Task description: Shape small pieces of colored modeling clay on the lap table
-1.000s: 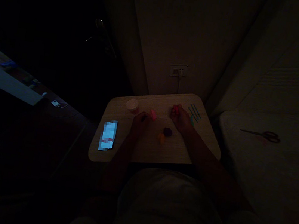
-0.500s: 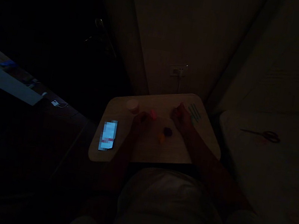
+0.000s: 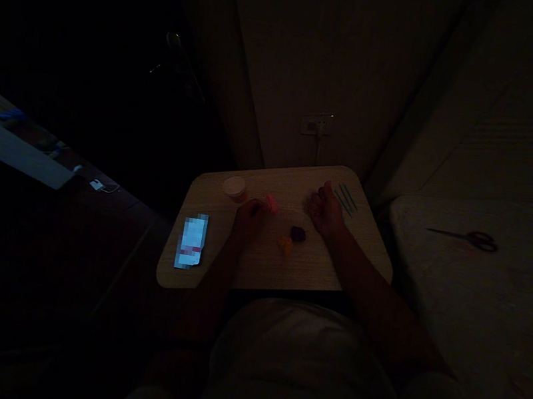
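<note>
In dim light, my left hand (image 3: 249,216) rests on the small wooden table with thumb and fingers pinched together at the near edge of a pink lump of modelling clay (image 3: 272,204). My right hand (image 3: 326,213) is curled closed further right; whatever its fingers hold, if anything, is too dark to make out. Between the hands and nearer the body lie a dark purple lump (image 3: 298,234) and an orange lump (image 3: 285,245), apparently the same clay. Several thin green sticks (image 3: 346,200) lie just right of my right hand. A pale round tub (image 3: 234,188) stands behind my left hand.
On the left of the table (image 3: 255,272) lies a lit phone (image 3: 191,241). Scissors (image 3: 473,239) rest on a pale surface to the right. A wall socket (image 3: 316,124) with a plugged cord is behind the table.
The picture has become slightly brighter and sharper. My right hand's fingers have shifted a little; my left hand and the clay lumps stay nearly in place.
</note>
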`<move>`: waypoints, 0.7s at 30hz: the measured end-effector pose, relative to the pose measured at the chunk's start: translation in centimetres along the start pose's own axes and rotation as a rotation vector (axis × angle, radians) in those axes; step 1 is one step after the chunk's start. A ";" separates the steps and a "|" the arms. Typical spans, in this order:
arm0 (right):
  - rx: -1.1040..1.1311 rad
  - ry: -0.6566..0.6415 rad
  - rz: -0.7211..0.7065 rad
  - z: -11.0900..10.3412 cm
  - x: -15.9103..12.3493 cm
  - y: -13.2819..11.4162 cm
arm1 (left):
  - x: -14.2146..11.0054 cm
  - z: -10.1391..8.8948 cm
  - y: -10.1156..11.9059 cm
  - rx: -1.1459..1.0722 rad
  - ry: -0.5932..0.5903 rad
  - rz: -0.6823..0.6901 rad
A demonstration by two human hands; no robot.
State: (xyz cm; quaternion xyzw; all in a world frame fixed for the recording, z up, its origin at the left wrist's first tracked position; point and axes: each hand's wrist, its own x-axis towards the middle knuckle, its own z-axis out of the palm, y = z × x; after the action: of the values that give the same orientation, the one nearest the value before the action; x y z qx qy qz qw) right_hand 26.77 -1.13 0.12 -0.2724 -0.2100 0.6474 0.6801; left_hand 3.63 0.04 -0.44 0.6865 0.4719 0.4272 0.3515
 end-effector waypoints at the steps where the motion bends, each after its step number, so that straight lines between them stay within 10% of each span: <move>1: 0.020 -0.009 0.009 0.0 0.1 0.0 | 0.0 0.0 0.0 0.006 0.000 0.012; 21: 0.114 -0.051 0.070 -1.9 1.3 1.4 | 0.0 0.0 0.0 0.020 0.007 -0.004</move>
State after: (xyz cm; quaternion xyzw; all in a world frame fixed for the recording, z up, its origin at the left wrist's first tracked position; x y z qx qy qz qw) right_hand 26.98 0.03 -2.36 -0.2237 -0.1806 0.6886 0.6657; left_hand 3.65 0.01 -0.43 0.6876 0.4788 0.4239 0.3439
